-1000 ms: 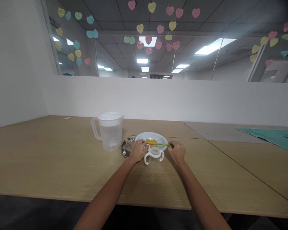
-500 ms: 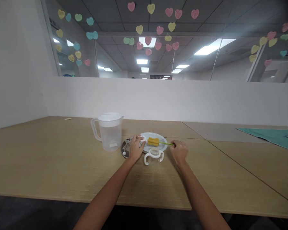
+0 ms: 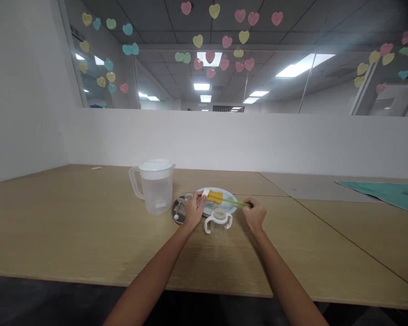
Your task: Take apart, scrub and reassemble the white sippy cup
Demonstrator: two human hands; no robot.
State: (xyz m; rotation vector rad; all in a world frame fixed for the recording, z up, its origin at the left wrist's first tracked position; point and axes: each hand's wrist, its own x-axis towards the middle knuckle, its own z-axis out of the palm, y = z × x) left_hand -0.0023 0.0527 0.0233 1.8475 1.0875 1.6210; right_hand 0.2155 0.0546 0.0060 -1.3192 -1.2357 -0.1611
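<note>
My left hand grips a small white ring-shaped piece, held on edge at the left end of the yellow sponge head. My right hand is closed round the dark end of a green-handled brush, whose yellow sponge meets the white piece. Both are over a pale oval plate. In front of the plate stands a clear cup with a white two-handled collar. Left of my left hand, small clear parts lie on a dark round tray.
A translucent pitcher stands left of the tray on the wooden table. A teal cloth lies at the far right. Behind the table is a white wall below a window with heart-shaped notes.
My left hand has lifted the white piece from the plate and tilted it on edge. The sponge has moved slightly left and up, against the piece.
</note>
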